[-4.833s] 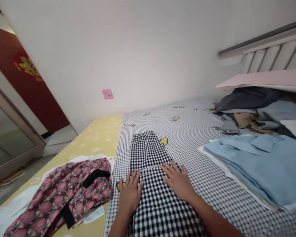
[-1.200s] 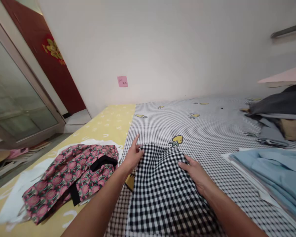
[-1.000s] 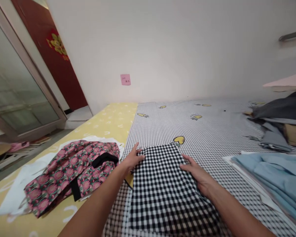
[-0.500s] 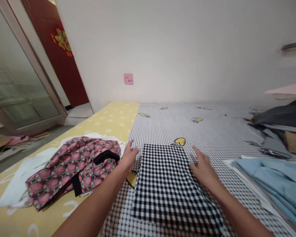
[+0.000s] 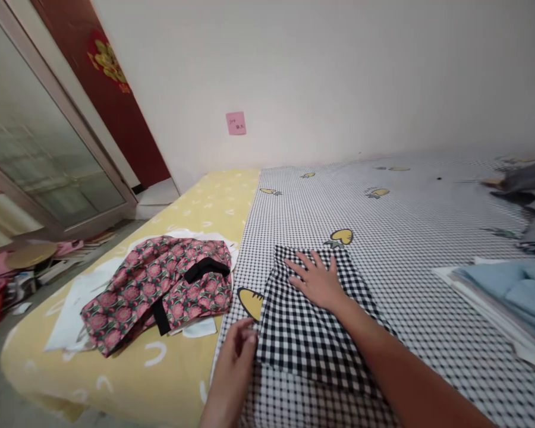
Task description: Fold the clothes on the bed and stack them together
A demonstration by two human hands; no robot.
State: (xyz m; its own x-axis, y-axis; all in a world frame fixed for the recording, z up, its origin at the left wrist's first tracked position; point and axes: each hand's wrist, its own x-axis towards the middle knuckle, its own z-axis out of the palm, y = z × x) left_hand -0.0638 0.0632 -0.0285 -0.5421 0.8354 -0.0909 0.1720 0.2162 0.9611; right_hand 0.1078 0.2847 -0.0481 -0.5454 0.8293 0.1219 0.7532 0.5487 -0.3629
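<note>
A black-and-white checked cloth (image 5: 294, 339) lies folded on the checked bedsheet (image 5: 410, 238). My right hand (image 5: 317, 280) rests flat on its upper part, fingers spread. Beside the cloth's lower left edge is my left hand (image 5: 238, 351), its fingers curled with the thumb near the fingertips; whether they pinch the cloth's edge is too unclear to tell. Left of it, a pink floral garment (image 5: 160, 279) with black bands lies over white cloth (image 5: 74, 312) on the yellow sheet (image 5: 138, 380).
Folded light blue clothes (image 5: 517, 291) lie at the right, with dark clothes (image 5: 530, 184) behind them. A pink note (image 5: 236, 123) is stuck on the wall (image 5: 339, 77). Assorted items, among them a round tan one (image 5: 31, 255), are on the floor at the left.
My right hand has moved left onto the checked cloth and flattened. My left hand has come down toward the cloth's lower left edge, its fingers curling. The view has shifted right.
</note>
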